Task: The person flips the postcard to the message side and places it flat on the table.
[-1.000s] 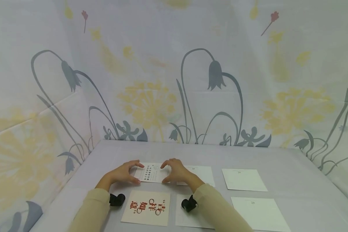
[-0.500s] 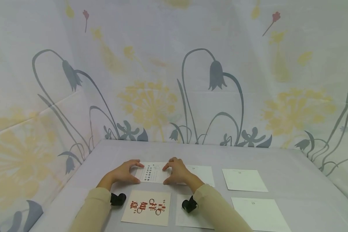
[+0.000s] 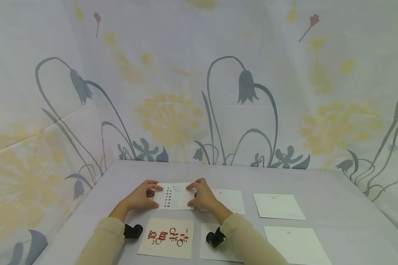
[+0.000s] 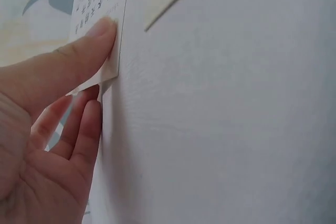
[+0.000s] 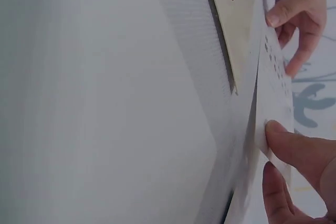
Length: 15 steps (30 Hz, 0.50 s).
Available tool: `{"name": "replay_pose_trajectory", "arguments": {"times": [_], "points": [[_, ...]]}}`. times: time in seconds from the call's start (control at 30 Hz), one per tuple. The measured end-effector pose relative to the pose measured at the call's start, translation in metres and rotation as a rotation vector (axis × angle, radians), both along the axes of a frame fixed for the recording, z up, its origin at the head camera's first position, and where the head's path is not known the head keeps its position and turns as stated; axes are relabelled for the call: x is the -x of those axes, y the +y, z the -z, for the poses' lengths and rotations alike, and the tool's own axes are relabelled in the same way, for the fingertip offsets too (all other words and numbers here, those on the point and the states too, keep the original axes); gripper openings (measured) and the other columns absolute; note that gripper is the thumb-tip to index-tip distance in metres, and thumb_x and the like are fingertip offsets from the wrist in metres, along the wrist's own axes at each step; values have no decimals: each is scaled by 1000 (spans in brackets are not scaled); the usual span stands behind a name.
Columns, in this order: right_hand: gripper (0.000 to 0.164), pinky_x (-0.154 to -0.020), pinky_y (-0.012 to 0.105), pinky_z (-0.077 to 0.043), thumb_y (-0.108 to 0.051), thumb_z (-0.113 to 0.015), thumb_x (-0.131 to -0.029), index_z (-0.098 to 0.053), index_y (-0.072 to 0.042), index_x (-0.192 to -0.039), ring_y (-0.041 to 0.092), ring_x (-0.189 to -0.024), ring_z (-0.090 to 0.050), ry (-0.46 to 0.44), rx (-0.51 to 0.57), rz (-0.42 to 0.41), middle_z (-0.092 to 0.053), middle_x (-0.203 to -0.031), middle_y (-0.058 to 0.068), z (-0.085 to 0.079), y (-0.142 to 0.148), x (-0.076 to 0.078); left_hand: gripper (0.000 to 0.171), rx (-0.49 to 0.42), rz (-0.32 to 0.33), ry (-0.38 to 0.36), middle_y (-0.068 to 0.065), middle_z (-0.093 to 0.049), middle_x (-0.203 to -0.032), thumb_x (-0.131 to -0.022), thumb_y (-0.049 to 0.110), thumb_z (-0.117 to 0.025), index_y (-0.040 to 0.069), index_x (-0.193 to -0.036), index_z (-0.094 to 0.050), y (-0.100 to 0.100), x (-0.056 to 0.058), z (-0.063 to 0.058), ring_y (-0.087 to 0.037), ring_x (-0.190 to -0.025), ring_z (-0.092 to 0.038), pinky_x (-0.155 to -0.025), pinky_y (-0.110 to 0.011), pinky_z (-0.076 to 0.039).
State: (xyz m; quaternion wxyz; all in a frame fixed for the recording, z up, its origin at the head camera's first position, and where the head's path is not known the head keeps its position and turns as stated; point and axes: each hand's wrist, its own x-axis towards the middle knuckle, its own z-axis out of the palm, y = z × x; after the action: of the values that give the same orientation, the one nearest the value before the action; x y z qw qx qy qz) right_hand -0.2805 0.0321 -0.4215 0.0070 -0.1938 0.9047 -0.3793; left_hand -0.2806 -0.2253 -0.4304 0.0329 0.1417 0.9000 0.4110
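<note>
A white printed card [image 3: 173, 197] with black characters and a small drawing is held between both hands, slightly off the table. At its left end my left hand [image 3: 140, 195] pinches it; the left wrist view shows the thumb [image 4: 94, 43] on the printed face and fingers below the card. My right hand [image 3: 203, 197] grips the opposite end, and in the right wrist view its thumb [image 5: 289, 142] lies on top with fingers beneath. Nearer the front lies a cream card [image 3: 166, 246] with large red characters.
Several white cards lie on the pale tabletop [image 3: 232, 176]: one [image 3: 230, 200] partly behind the right hand, one [image 3: 207, 250] under the right forearm, and others farther right, including a back card [image 3: 278, 208] and a front card [image 3: 296, 244]. A floral cloth [image 3: 185, 73] stands behind.
The printed card lay flat on the table with the hands at its ends; now it is raised a little, with fingers under it. The other cards have not moved.
</note>
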Motion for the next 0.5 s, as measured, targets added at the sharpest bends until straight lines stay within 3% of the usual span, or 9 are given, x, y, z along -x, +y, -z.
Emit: {"name": "replay_pose_trajectory", "arguments": {"times": [0.07,0.27,0.5], "points": [[49,-65,28,-47,-2,-83,-66,-63,-3,-111,17,-76,-52,-8,28,10,-42,-121,19,-1,1,-1,51,-17,-34,-4,-15,-37,-137,-64,1,-83,3,-110,-63,1,0,0,-22,-93,-52,-83,-36,-48],[44,-56,23,-46,2,-77,-71,-63,-4,-112,13,-72,-53,-7,96,-17,-54,-92,6,0,5,-3,49,-64,-91,11,-16,-41,-135,-65,-4,-81,1,-111,-64,2,-2,-3,-18,-81,-54,-67,-27,-50],[51,-46,23,-48,6,-72,-75,-51,-2,-121,11,-57,-56,-58,248,-49,-53,-87,6,1,7,-5,50,-138,-130,1,-18,-45,-133,-68,-3,-78,0,-115,-62,-2,-8,-6,-16,-79,-57,-62,-26,-49]]}}
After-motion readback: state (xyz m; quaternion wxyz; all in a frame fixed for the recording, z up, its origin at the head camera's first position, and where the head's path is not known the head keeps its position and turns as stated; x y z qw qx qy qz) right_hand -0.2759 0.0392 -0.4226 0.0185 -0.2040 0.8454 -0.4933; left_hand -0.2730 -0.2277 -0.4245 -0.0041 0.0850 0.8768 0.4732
